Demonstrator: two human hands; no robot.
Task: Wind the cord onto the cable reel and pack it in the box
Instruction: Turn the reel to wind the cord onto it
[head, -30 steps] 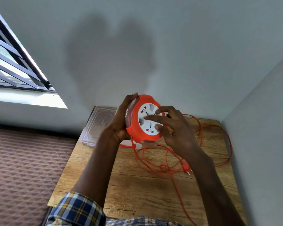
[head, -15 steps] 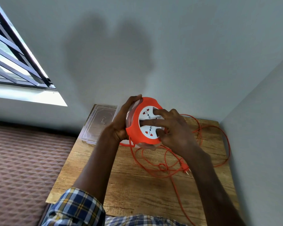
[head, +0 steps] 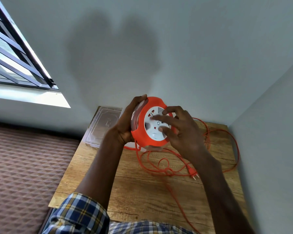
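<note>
A wooden table (head: 142,191) is set in the wall corner. Loose loops of orange cord (head: 161,168) with its plug (head: 192,172) are spread on it, and a clear plastic box (head: 103,127) is placed at its far left corner.

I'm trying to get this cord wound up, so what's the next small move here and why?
Probably keep turning the white hub with the right hand while the left hand steadies the cable reel. Most of the orange cord lies loose in loops on the wooden table, its plug free, so winding is far from done.
</note>
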